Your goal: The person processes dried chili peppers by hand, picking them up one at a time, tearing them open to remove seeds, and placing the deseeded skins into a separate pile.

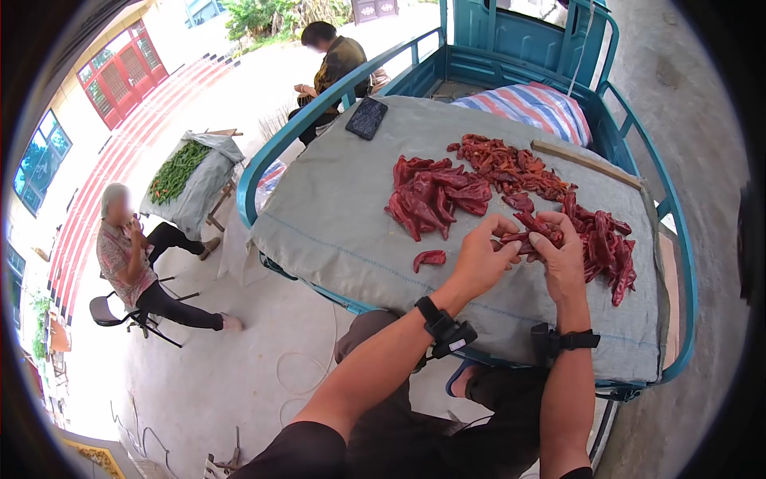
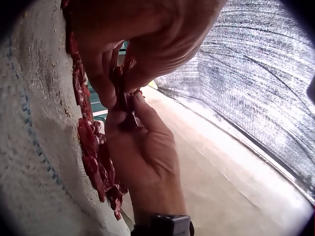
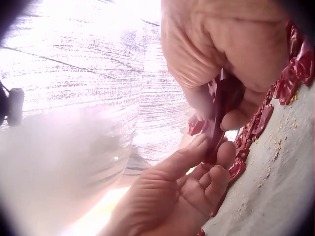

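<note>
Between both hands is a wrinkled dried red chili pepper [image 3: 212, 120], pinched from either end by the fingertips. My left hand [image 1: 481, 259] holds it on one side, thumb and fingers curled; in the right wrist view this left hand [image 3: 182, 182] grips the lower end. My right hand [image 1: 563, 262] pinches the other side, its palm hiding part of the pepper in that view. Glossy whole red peppers lie in a pile [image 1: 431, 195] left of the hands and another pile [image 1: 606, 243] to the right. Behind the hands spreads a heap of orange-red opened pieces [image 1: 515, 164].
A grey cloth [image 1: 343, 207] covers the blue cart bed, bounded by blue rails [image 1: 677, 279]. On it lie one loose pepper [image 1: 429, 259], a dark phone [image 1: 367, 118] and a wooden strip [image 1: 586, 163]. A striped sack [image 1: 527, 112] sits behind. Two people sit nearby, one beside green peppers [image 1: 179, 172].
</note>
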Demonstrator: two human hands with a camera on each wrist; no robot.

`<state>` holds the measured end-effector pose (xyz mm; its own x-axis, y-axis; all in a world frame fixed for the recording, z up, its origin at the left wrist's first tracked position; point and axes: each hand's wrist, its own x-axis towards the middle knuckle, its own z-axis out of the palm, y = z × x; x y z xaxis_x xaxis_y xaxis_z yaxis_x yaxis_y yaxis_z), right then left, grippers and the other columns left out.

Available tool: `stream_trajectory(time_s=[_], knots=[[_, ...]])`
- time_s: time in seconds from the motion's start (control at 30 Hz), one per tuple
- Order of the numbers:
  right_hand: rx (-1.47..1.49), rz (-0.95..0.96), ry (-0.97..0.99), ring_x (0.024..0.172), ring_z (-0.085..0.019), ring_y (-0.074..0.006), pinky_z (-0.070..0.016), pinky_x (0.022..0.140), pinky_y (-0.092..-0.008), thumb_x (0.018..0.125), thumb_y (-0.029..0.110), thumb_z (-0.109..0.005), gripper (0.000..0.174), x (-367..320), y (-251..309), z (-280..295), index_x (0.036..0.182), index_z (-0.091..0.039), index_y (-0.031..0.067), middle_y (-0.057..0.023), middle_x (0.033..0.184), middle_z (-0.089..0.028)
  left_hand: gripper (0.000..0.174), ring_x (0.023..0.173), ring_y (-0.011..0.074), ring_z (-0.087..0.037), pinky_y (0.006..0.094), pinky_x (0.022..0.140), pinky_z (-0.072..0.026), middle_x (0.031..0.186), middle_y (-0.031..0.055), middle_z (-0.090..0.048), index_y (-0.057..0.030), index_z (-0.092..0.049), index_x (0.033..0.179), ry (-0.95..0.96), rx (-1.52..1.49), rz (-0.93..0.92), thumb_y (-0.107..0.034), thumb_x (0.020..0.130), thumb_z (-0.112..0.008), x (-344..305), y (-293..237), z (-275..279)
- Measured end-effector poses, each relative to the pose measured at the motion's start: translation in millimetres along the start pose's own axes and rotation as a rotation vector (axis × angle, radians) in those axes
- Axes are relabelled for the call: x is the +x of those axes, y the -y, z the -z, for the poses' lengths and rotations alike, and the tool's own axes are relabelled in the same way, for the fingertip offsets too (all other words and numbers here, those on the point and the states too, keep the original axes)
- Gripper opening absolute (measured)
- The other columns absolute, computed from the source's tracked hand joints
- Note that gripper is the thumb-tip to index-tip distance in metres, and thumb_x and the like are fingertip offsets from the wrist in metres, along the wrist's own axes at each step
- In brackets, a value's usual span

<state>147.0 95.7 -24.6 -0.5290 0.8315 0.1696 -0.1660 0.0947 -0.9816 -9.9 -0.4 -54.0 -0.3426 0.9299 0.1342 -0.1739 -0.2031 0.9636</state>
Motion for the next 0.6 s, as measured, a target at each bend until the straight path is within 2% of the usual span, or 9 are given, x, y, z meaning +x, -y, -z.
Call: stream_trajectory(time_s=[0.23,0.27,0.33,0.4,0.43,0.53,0.6], knots=[[0.023,-0.024,0.068,0.094,-0.071,-0.0126,-0.0598,0.073,-0.028,0.099,0.006,-0.077,0.037,-0.2,-1.7,1.5,0.133,-0.066,0.0022,-0.0068,0.114,-0.074,0.021,0.088,0.0167,-0.078,0.0271,0.067,-0.0585,0.116,0.0085,-0.069,-0.0017,-0.063,0.123,-0.024,0.05,-0.011,0.001,0.103,-0.07,-1.9,-4.1,0.7],[0.01,-0.005,0.059,0.094,-0.071,-0.0121,-0.0599,0.073,-0.028,0.098,0.006,-0.078,0.037,0.1,-4.5,2.8,0.133,-0.066,0.002,-0.0066,0.113,-0.075,0.023,0.088,0.0172,-0.078,0.0273,0.068,-0.0597,0.116,0.009,-0.07,-0.0017,-0.063,0.123,-0.01,0.075,-0.057,0.001,0.102,-0.071,0.8,3.3,3.7],[0.033,0.005,0.054,0.086,-0.07,-0.0109,-0.0589,0.068,-0.0271,0.096,0.006,-0.08,0.034,1.0,-5.9,3.4,0.128,-0.068,0.0019,-0.0049,0.106,-0.075,0.023,0.089,0.0173,-0.078,0.0279,0.07,-0.0605,0.113,0.0096,-0.072,-0.0021,-0.065,0.123,0.009,0.052,-0.027,-0.002,0.101,-0.073,-0.4,-0.6,5.1],[0.019,0.027,0.027,0.081,-0.068,-0.0097,-0.0565,0.064,-0.0264,0.094,0.005,-0.082,0.032,-2.1,2.8,-0.9,0.124,-0.07,0.0021,-0.0034,0.1,-0.074,0.024,0.09,0.0182,-0.078,0.0281,0.07,-0.0599,0.116,0.0105,-0.073,0.0,-0.064,0.124,0.016,0.071,-0.031,-0.007,0.103,-0.073,-2.4,-6.0,5.0],[-0.006,0.018,0.013,0.08,-0.068,-0.0094,-0.0557,0.063,-0.0264,0.093,0.005,-0.083,0.032,-3.5,4.9,3.1,0.123,-0.071,0.0022,-0.0032,0.099,-0.073,0.029,0.092,0.0191,-0.079,0.0279,0.072,-0.0591,0.119,0.0113,-0.073,0.0001,-0.064,0.128,0.057,0.091,-0.015,-0.011,0.103,-0.074,-2.8,-10.5,6.3],[-0.087,0.012,-0.006,0.078,-0.066,-0.0086,-0.0534,0.062,-0.0261,0.091,0.005,-0.084,0.032,-1.7,19.5,2.9,0.121,-0.071,0.0024,-0.0029,0.097,-0.073,0.032,0.092,0.0175,-0.079,0.0262,0.07,-0.0579,0.124,0.0123,-0.07,0.0009,-0.063,0.13,0.057,0.069,-0.017,-0.01,0.102,-0.075,-5.7,-16.9,1.9],[-0.2,0.008,-0.05,0.077,-0.065,-0.008,-0.052,0.061,-0.0257,0.09,0.005,-0.085,0.033,-7.2,35.7,12.0,0.121,-0.072,0.0025,-0.0028,0.097,-0.073,0.037,0.096,0.0179,-0.079,0.028,0.073,-0.0588,0.125,0.0117,-0.07,-0.0003,-0.063,0.134,0.084,0.082,-0.021,-0.013,0.102,-0.077,-6.7,-19.0,0.9]])
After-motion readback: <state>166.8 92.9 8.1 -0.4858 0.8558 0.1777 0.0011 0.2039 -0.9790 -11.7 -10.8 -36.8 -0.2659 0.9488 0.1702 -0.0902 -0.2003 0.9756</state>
